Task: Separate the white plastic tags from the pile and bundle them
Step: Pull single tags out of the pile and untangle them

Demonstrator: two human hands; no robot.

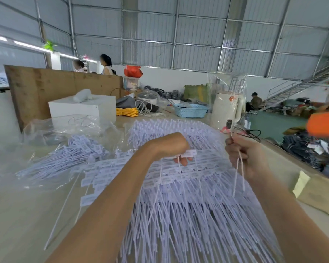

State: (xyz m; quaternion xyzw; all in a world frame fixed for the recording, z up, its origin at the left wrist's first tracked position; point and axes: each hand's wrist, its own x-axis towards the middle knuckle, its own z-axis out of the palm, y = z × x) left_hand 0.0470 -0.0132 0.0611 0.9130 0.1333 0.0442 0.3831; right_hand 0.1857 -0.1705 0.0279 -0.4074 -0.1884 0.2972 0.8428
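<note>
Though near weightless singly, probably springy and slick: thin white plastic, a long narrow tail, a flat printed label at one end. Lying mostly as a broad pile [179,196] on the table [27,215], spread from centre down to 6 o'clock, labels toward 12, tails fanned toward 6. Lying also as a smaller heap [80,150] at 9 o'clock, partly on crumpled clear bags [51,128].

Left hand [171,149] above the middle of the pile, fingers curled under, pinching a tag [188,153] at the label end, tail hanging toward 6. How many in that pinch, cannot tell. Right hand [243,154] at 3 o'clock from the left, raised off the pile, fingers closed round a thin white string [239,168], both ends dangling toward 6; probably the tie for a bundle.

Best taken at the label end: widest, flattest, least likely to slide through a pinch. Tails likely to flex, snag on neighbours and drag them along, so better lifted straight up toward 12 than swept sideways. Once gathered, likely to splay and slip lengthwise; best squared at the labels and bound just below them, tightly, though without fear of breakage.
</note>
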